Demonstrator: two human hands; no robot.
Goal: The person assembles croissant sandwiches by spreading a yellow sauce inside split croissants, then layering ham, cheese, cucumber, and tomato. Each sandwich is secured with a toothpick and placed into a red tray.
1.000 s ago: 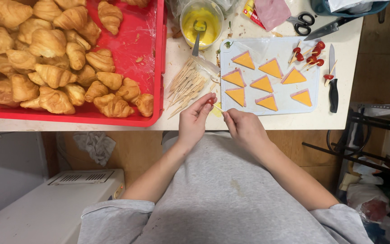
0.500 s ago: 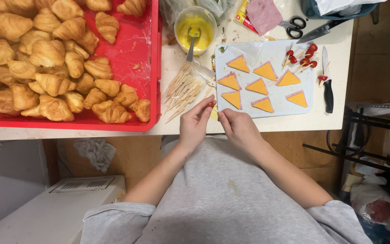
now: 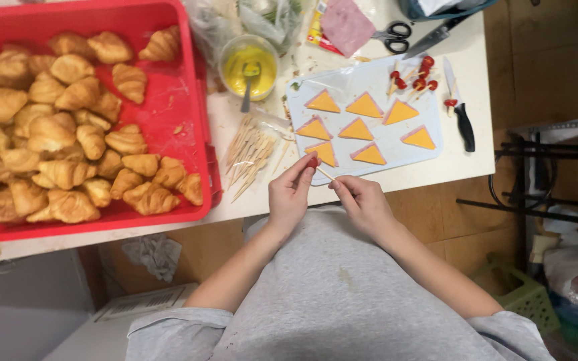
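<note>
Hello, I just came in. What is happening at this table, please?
A person is pushing a small red piece onto a wooden skewer, the left hand at the red piece, the right hand holding the stick. Cheese triangles lie on the white board; a red tray holds croissants.

The crate [image 3: 195,113] at nine o'clock is glossy red plastic, and its croissants [image 3: 68,134] look flaky and golden. The picks [image 3: 252,150] are pale matt wood. At one o'clock the cutting board [image 3: 429,157] is smooth, pale plastic under waxy orange cheese triangles [image 3: 364,107]. The knife [image 3: 458,107] pairs bright metal with black plastic.
</note>
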